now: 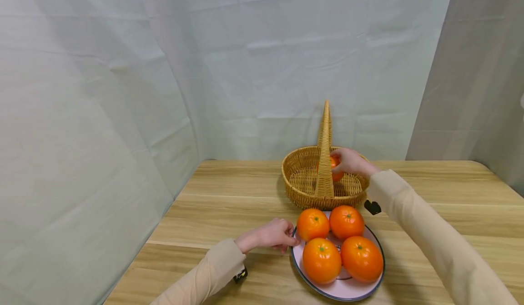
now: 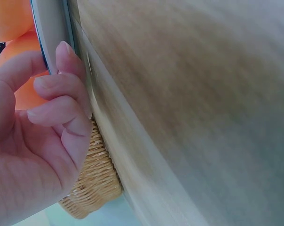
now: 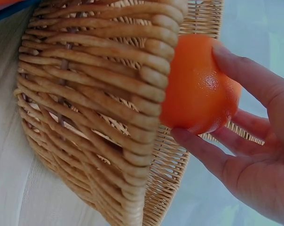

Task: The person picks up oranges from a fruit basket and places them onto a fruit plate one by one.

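My right hand (image 1: pixel 353 162) grips an orange (image 3: pixel 201 87) between thumb and fingers, inside the right half of a wicker basket (image 1: pixel 300 197). In the right wrist view the basket's rim covers part of the fruit. The tall basket handle (image 1: pixel 325 159) stands just left of the orange. Nearer to me, my left hand (image 1: pixel 272 234) pinches the left rim of a white plate (image 1: pixel 344 289) with a dark blue edge. In the left wrist view its thumb lies over the plate's rim (image 2: pixel 55 28) and the other fingers are curled at the outer side. Several oranges (image 1: pixel 322 260) sit on the plate.
The plate stands directly in front of the basket on a wooden table (image 1: pixel 241 196). A pale cloth (image 1: pixel 266 68) hangs behind and along the left side of the table. Dark wrist devices (image 1: pixel 372 207) show beneath the sleeves.
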{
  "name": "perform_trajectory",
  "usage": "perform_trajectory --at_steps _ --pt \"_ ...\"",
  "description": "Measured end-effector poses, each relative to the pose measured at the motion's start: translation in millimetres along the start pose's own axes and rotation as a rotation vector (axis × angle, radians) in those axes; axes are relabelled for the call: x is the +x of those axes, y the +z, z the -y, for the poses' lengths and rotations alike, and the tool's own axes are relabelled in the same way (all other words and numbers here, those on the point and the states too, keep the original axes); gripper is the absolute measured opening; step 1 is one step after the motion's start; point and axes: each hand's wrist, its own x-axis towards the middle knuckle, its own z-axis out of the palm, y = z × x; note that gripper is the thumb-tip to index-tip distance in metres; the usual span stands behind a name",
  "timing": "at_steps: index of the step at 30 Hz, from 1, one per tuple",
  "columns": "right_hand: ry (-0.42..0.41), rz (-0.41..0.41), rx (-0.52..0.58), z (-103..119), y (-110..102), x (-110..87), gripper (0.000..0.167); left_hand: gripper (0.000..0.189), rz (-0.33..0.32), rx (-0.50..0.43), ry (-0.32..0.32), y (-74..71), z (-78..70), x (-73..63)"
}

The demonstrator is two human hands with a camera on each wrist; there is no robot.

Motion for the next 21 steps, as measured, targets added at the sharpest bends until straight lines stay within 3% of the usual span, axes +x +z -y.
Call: perform_trajectory --at_steps 21 --pt "0.036 -0.006 0.048 -2 -6 -13.3 0.056 0.023 -0.011 0.002 -0.011 1.7 -3.6 1.2"
